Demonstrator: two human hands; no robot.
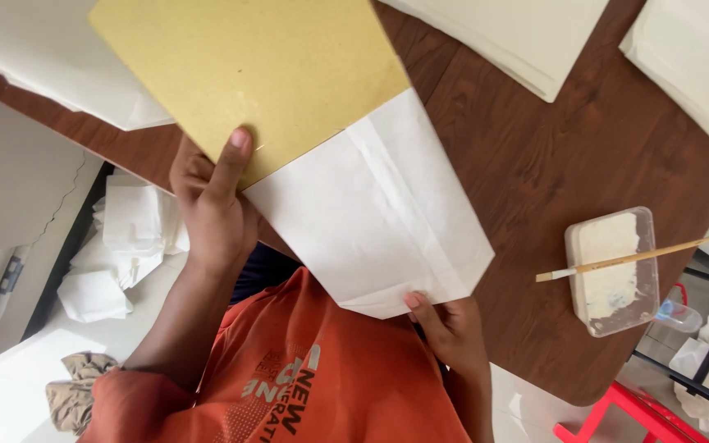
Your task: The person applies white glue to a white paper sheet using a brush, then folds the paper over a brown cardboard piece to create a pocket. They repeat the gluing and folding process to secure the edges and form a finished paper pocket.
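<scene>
While both hands grip it, the white paper bag (371,213) lies flat and slanted over the near edge of the bench (551,156), its folded bottom end toward the person. A stiff mustard-yellow cardboard sheet (248,70) sits partly inside the bag's open far end, with most of the sheet projecting out beyond the mouth. The left hand (211,205) is closed on the sheet at the bag's mouth, thumb pressed flat on top of the cardboard and the fingers curled beneath. The right hand (453,328) pinches the bag's near bottom corner, thumb on top, fingers hidden under the paper.

The bag is thin, matte white paper with straight lengthwise creases and a folded flap along its bottom edge. The cardboard is smooth and rigid, with clean straight edges.

To the right of the bag, well apart from it, a shallow rectangular clear plastic tray (613,271) stands on the bench and holds a white paste that coats its floor unevenly. A slim wooden-handled brush (625,258) rests across the tray, handle pointing right past the rim, pale tip projecting left.

The bench surface is dark reddish-brown wood grain. Stacks of flat white paper sheets (527,33) lie at its far edge, with another stack (691,66) at the far right corner. Below the bench to the left, crumpled white paper pieces (125,246) lie on the floor. The person wears an orange shirt (313,385). A red frame (625,414) shows at the lower right.
</scene>
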